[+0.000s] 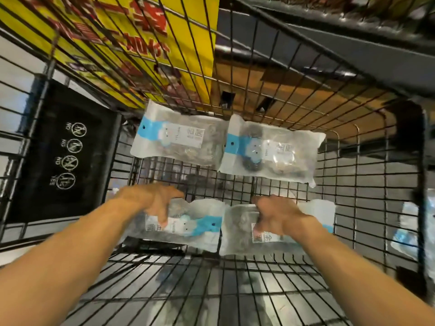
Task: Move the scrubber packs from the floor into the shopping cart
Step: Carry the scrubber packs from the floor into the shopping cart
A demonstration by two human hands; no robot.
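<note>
Gripping 2 blurred packs in cart, hands overlapping.

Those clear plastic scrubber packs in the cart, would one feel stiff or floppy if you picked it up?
Probably floppy: the pack under the left hand is thin, wrinkled clear film. Likely light for its size, since the far packs seem to hold airy scrubber balls. The glossy film may be a bit slippery, though it should not roll on the cart's wire floor.
</note>
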